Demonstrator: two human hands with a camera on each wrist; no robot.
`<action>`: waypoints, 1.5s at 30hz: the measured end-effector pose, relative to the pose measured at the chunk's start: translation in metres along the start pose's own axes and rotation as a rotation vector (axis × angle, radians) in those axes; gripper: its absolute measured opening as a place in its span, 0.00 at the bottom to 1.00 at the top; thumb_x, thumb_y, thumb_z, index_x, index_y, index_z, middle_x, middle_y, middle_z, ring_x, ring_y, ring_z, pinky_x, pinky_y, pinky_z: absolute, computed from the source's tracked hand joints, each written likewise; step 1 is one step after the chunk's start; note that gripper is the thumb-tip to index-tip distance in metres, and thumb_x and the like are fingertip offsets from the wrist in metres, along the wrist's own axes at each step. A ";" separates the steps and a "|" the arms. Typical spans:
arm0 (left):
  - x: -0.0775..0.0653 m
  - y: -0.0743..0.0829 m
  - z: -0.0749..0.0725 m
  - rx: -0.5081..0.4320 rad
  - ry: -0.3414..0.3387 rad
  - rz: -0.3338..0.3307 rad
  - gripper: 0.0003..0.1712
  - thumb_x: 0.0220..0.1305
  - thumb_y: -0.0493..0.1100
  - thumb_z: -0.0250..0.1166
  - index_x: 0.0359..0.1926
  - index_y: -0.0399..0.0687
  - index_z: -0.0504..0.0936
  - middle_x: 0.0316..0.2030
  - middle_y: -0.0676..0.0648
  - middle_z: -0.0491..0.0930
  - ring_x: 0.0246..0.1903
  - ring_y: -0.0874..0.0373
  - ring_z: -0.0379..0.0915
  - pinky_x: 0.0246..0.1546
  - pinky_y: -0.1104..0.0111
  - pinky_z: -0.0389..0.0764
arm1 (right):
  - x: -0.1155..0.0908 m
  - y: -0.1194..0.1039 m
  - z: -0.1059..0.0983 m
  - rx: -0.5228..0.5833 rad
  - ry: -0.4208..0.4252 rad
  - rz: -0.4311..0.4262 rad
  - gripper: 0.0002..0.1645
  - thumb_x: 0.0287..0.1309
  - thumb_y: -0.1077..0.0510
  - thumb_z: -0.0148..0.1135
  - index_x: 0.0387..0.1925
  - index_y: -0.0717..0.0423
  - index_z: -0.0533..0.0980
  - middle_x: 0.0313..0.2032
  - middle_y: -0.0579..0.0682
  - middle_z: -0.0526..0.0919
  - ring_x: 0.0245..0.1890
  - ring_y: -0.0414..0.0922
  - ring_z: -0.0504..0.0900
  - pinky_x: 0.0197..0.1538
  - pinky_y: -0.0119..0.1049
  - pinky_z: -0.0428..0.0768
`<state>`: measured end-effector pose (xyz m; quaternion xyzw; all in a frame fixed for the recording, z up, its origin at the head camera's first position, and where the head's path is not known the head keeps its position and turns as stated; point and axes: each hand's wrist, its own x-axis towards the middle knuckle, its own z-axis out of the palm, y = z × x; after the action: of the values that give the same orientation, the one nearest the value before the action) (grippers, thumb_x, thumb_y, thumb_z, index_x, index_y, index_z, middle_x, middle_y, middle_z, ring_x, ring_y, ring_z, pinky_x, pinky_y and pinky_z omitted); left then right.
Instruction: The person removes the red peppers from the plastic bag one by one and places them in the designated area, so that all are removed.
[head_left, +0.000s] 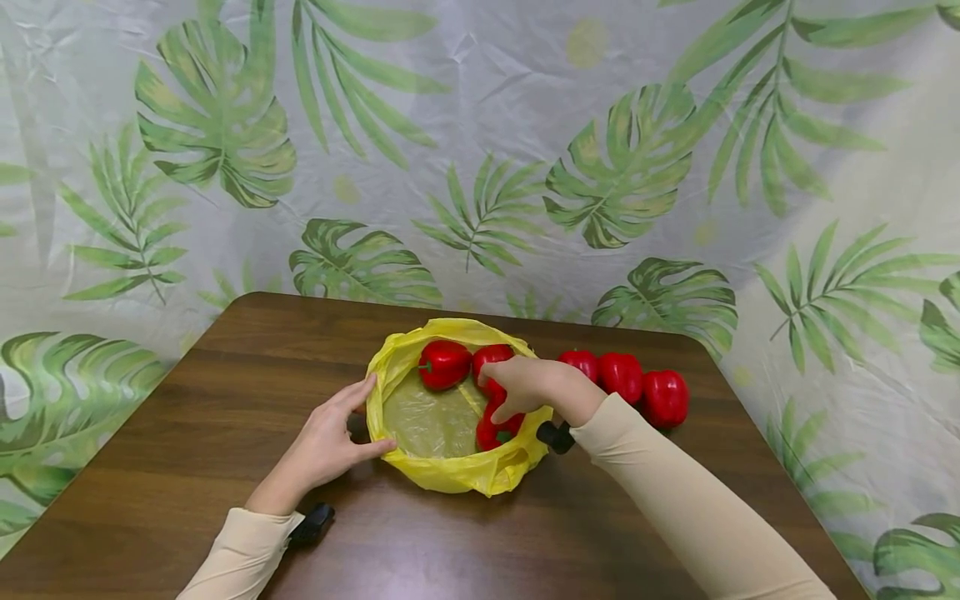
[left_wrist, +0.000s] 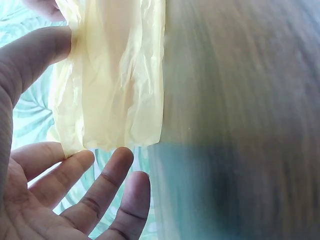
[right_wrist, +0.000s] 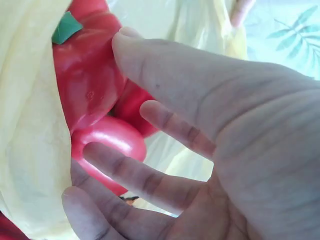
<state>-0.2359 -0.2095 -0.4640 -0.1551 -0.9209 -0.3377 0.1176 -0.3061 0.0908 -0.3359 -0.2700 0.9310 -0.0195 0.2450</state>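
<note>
Right hand [head_left: 534,383]: over the bag's right rim, fingers and thumb apart beside the inner peppers [right_wrist: 90,82], spaced seemingly to span a rounded body. Left hand [head_left: 327,437]: at the bag's left rim, fingers spread and touching, likely steadying thin plastic. Bag [head_left: 457,479]: yellow, wide-mouthed, three peppers visible inside. Outer peppers [head_left: 620,377]: three, right of the bag, apparently grouped within reach. Table [head_left: 187,450]: wood-grained, under the bag.

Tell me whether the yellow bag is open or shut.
Open. In the head view, the mouth of the yellow bag is spread in a wide ring, and red peppers show inside.
</note>
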 end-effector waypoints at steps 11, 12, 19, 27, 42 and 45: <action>-0.001 0.001 0.001 0.011 0.008 0.025 0.60 0.53 0.53 0.86 0.80 0.36 0.66 0.74 0.35 0.74 0.52 0.50 0.83 0.52 0.52 0.85 | 0.014 -0.016 0.000 0.029 0.006 -0.019 0.31 0.71 0.51 0.71 0.69 0.56 0.74 0.58 0.54 0.83 0.48 0.52 0.87 0.57 0.43 0.85; -0.001 0.001 0.001 0.012 0.008 0.027 0.60 0.53 0.52 0.86 0.80 0.36 0.66 0.74 0.35 0.74 0.52 0.50 0.83 0.52 0.52 0.85 | 0.015 -0.017 0.000 0.030 0.011 -0.018 0.31 0.71 0.51 0.71 0.69 0.55 0.74 0.55 0.54 0.83 0.46 0.51 0.86 0.55 0.42 0.85; -0.001 0.002 0.001 0.016 0.015 0.033 0.60 0.52 0.52 0.86 0.80 0.36 0.67 0.73 0.35 0.75 0.53 0.48 0.84 0.56 0.48 0.84 | 0.024 -0.023 -0.002 0.012 0.038 -0.048 0.32 0.73 0.48 0.70 0.71 0.54 0.73 0.51 0.51 0.83 0.46 0.46 0.77 0.56 0.42 0.81; 0.000 0.002 0.002 0.008 -0.004 0.024 0.60 0.54 0.52 0.86 0.80 0.36 0.66 0.74 0.35 0.74 0.53 0.48 0.83 0.59 0.47 0.83 | 0.029 -0.022 -0.007 0.065 0.036 -0.068 0.33 0.75 0.49 0.66 0.75 0.54 0.70 0.67 0.56 0.80 0.54 0.47 0.78 0.66 0.46 0.78; -0.001 -0.001 0.003 0.020 -0.005 0.025 0.60 0.54 0.53 0.86 0.81 0.37 0.66 0.73 0.35 0.74 0.53 0.49 0.83 0.51 0.54 0.85 | 0.028 -0.017 -0.001 0.030 -0.035 -0.140 0.42 0.64 0.79 0.50 0.71 0.43 0.78 0.64 0.55 0.79 0.55 0.47 0.74 0.33 0.30 0.70; -0.001 -0.001 0.003 0.019 -0.007 0.024 0.60 0.54 0.53 0.86 0.81 0.37 0.66 0.73 0.35 0.74 0.53 0.50 0.83 0.50 0.54 0.86 | 0.031 -0.017 0.002 0.029 -0.060 -0.121 0.44 0.63 0.80 0.50 0.72 0.42 0.77 0.70 0.53 0.77 0.47 0.45 0.75 0.29 0.29 0.67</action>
<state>-0.2359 -0.2080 -0.4670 -0.1662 -0.9225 -0.3270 0.1200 -0.3198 0.0607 -0.3482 -0.3227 0.9048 -0.0397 0.2751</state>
